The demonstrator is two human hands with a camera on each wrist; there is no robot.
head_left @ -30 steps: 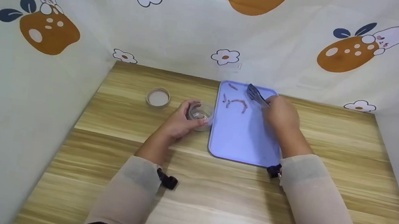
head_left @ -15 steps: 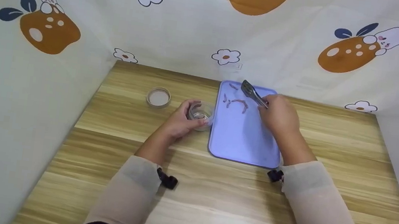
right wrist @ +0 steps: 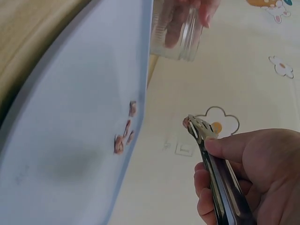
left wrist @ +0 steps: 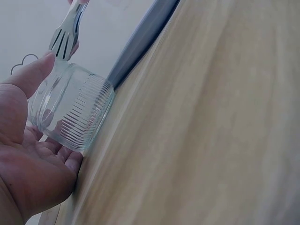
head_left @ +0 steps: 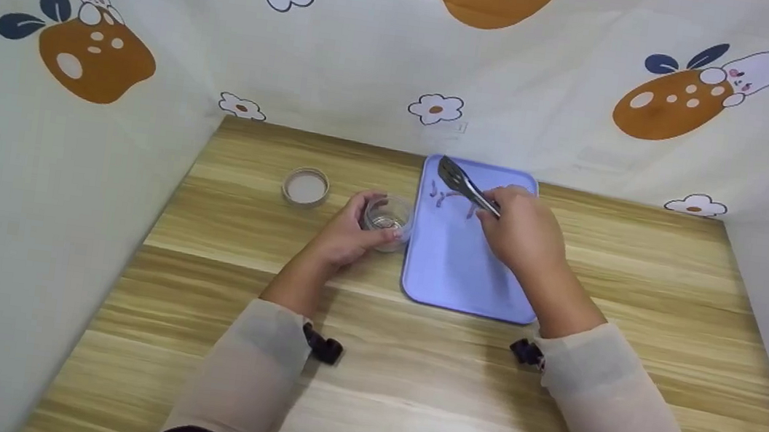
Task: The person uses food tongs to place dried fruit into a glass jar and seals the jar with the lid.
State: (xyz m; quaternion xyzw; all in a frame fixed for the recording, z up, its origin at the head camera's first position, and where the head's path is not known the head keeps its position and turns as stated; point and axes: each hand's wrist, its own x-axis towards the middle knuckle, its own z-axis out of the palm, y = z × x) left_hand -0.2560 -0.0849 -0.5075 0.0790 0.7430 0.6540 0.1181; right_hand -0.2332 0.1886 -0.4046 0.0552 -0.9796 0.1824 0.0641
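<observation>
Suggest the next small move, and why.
Probably bring the tongs over the jar: the right wrist view shows a piece in their tips, the left hand holds the jar uncovered beside the tray, and the lid lies apart.

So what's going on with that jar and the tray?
A person's left hand holds a glass jar beside a blue tray. The right hand grips metal tongs, with a small brownish piece at their tips. More brownish pieces lie on the tray. A round lid lies off the jar, on the table.
</observation>
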